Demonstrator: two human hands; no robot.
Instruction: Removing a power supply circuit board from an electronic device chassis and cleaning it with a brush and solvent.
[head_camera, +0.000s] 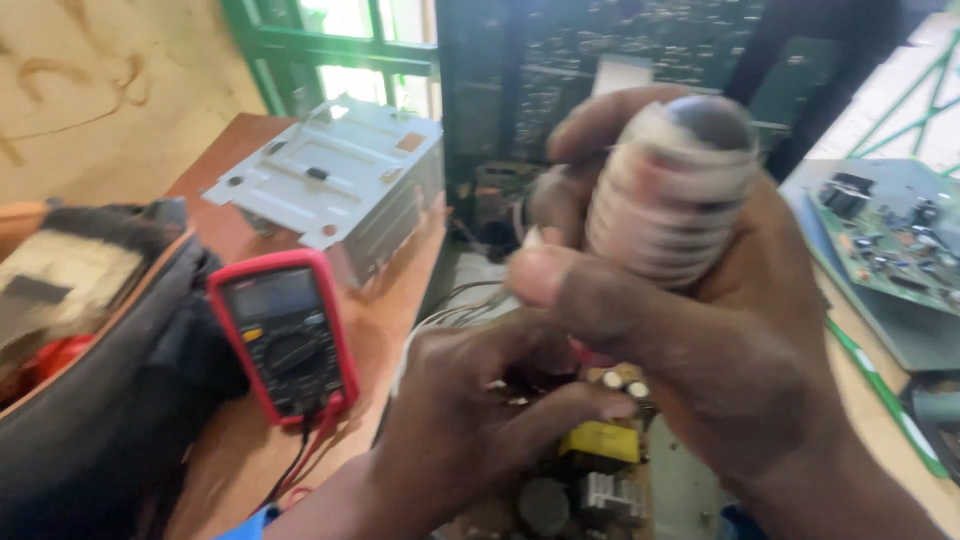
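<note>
White bulb base (672, 195) in right hand (730, 330)

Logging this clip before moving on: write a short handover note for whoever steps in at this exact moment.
Right hand: grips the white ribbed bulb base with grey metal tip, raised and blurred.
Left hand: low, fingers on the brown circuit board with yellow transformer.
Red digital multimeter lies on the wooden table, leads plugged in, untouched.
Done or left: cannot tell from this view.

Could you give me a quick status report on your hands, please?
Right hand gripping white bulb base. Left hand on circuit board. Multimeter alongside, clear.
</note>
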